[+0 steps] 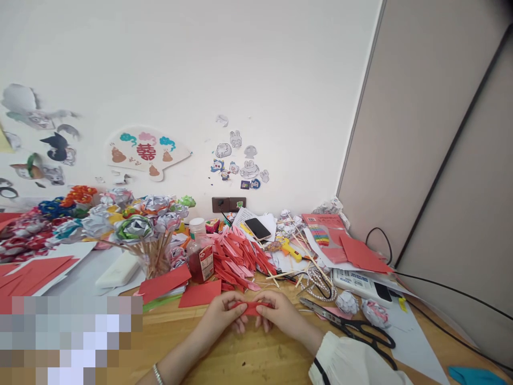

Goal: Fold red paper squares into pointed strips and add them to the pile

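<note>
A narrow folded strip of red paper [251, 308] is stretched between my two hands, just above the front of the wooden table. My left hand [224, 313] pinches its left end with the thumb on top. At the other end, my right hand [276, 313] grips it the same way, thumb pressed on the paper. Behind the hands lies a heap of folded red and pink paper strips [236, 256]. Red paper rectangles [200, 294] rest on the table just beyond my left hand. Black-handled scissors [352, 323] lie to the right of my right hand.
Paper flowers on sticks stand in a holder [154, 262] at the left, near a bottle of red liquid [196, 251]. Further right are a phone [257, 229], a yellow glue gun [290, 248], a bead string [320, 283], crumpled paper balls [347, 302] and black cables [452, 291].
</note>
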`<action>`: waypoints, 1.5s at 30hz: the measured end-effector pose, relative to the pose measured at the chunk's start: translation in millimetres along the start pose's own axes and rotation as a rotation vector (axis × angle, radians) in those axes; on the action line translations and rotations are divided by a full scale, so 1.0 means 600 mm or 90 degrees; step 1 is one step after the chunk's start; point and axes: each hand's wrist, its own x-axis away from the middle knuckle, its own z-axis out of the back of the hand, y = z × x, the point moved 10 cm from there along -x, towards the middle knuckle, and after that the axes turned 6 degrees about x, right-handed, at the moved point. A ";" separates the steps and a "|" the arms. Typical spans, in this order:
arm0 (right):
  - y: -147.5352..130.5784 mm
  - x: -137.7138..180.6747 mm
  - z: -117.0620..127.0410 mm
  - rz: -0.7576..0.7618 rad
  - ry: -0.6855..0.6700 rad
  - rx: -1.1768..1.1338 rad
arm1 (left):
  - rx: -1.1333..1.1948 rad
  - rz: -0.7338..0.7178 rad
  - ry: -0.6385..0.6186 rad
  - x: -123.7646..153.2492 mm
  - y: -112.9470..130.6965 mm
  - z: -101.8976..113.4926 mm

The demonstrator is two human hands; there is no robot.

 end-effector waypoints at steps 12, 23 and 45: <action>-0.001 0.002 0.003 0.007 -0.002 -0.086 | 0.149 0.027 -0.027 0.011 0.003 -0.004; 0.019 -0.009 0.012 -0.021 0.039 -0.058 | -0.039 -0.036 0.003 -0.002 0.009 0.002; 0.012 0.005 0.023 -0.042 0.008 0.017 | -0.284 0.009 -0.031 0.010 0.014 0.011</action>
